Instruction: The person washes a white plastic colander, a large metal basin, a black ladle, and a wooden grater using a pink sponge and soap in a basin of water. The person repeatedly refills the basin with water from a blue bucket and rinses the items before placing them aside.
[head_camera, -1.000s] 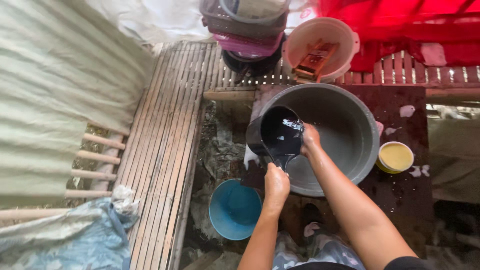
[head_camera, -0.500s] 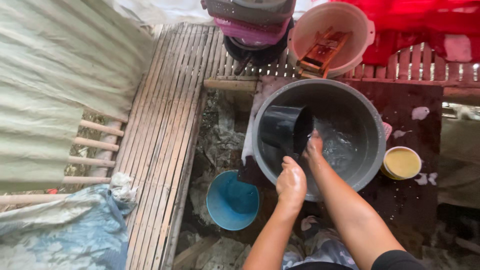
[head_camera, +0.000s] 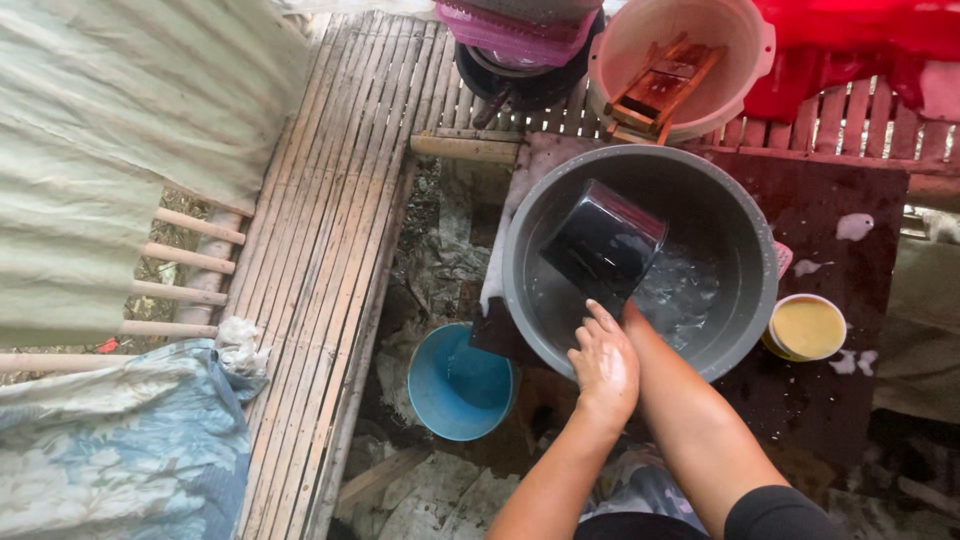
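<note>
The right hand (head_camera: 632, 306), mostly hidden, grasps a black cup (head_camera: 603, 244) inside the grey basin (head_camera: 745, 240), while the left hand (head_camera: 606, 366) rests released on its near rim.

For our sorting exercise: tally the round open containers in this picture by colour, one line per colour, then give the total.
Grey: 1, the big basin holding water
Black: 1, the pot in the basin
Blue: 1, the small bowl
Pink: 1, the tub
Yellow-filled: 1, the small cup
Total: 5
</note>
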